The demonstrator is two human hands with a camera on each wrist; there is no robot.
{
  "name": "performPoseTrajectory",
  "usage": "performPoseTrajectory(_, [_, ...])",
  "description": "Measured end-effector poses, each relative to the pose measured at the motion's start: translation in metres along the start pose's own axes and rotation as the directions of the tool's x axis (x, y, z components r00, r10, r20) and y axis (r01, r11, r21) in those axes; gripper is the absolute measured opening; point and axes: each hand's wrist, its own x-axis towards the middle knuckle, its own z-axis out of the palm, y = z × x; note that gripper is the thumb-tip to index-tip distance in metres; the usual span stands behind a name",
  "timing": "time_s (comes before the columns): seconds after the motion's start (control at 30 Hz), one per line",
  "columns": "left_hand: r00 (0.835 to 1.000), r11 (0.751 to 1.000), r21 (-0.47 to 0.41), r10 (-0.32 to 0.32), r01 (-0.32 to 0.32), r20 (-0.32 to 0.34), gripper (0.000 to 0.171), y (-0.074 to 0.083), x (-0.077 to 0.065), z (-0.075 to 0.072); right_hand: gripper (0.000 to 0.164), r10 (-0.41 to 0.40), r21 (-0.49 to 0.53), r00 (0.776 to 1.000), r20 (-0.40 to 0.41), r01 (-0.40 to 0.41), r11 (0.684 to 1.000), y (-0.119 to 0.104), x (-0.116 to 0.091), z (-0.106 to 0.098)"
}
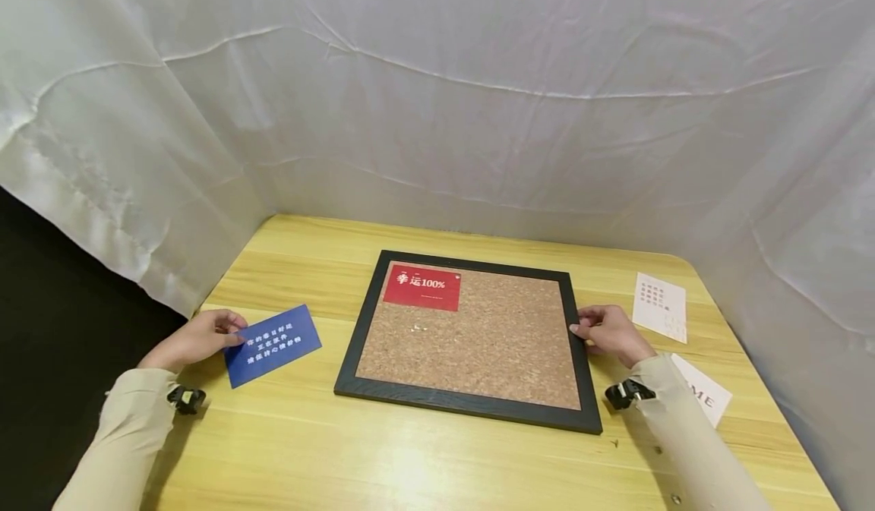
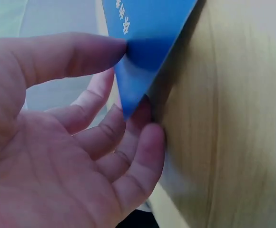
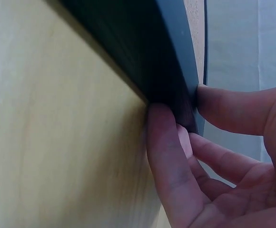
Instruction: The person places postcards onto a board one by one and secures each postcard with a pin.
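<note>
My left hand (image 1: 201, 336) pinches one corner of a blue card (image 1: 283, 348) with white writing, left of the board. In the left wrist view the thumb lies on the blue card's (image 2: 142, 57) printed face and the fingers are behind and below its corner. A cork board (image 1: 478, 344) with a black frame lies on the table, a red card (image 1: 421, 288) at its upper left with a small pin-like dot at one corner. My right hand (image 1: 611, 334) grips the board's right edge; the right wrist view shows the thumb on top of the black frame (image 3: 176, 47) and fingers against its side.
Two pale printed cards lie at the right, one upper card (image 1: 659, 306) and one lower card (image 1: 704, 389) partly hidden by the right sleeve. Small bits (image 1: 615, 443) lie near the right forearm. White fabric (image 1: 478, 101) surrounds the wooden table (image 1: 294, 450).
</note>
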Motion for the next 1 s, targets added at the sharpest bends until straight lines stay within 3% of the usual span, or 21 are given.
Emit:
performPoseTrajectory(0.13, [0.997, 0.983, -0.175, -0.058, 0.064, 0.041, 0.038, -0.008, 0.001, -0.005, 0.052, 0.000, -0.003, 1.000, -0.003, 0.000, 1.000, -0.001, 0.000, 0.000])
performPoseTrajectory(0.23, [0.993, 0.943, -0.317, -0.074, 0.100, 0.093, 0.039, -0.013, 0.001, -0.007, 0.053, -0.004, -0.008, 1.000, -0.003, 0.004, 1.000, -0.001, 0.000, -0.001])
performPoseTrajectory(0.33, [0.988, 0.902, -0.411, -0.087, 0.132, 0.126, 0.030, -0.018, 0.001, -0.007, 0.053, -0.004, -0.006, 1.000, -0.003, 0.004, 1.000, -0.002, 0.000, -0.001])
performPoseTrajectory(0.5, [0.984, 0.850, -0.502, -0.096, 0.160, 0.150, 0.017, -0.022, 0.003, -0.007, 0.053, -0.006, -0.003, 1.000, -0.002, 0.006, 1.000, -0.001, -0.001, 0.001])
performPoseTrajectory(0.87, [0.989, 0.747, -0.656, -0.009, 0.106, 0.149, 0.030, -0.019, 0.003, -0.009, 0.053, -0.008, -0.006, 1.000, -0.006, 0.008, 1.000, 0.001, 0.000, 0.001])
performPoseTrajectory(1.0, [0.990, 0.724, -0.684, 0.009, 0.090, 0.140, 0.032, -0.017, 0.005, -0.009, 0.053, -0.004, 0.003, 1.000, -0.005, 0.004, 1.000, 0.001, 0.000, 0.000])
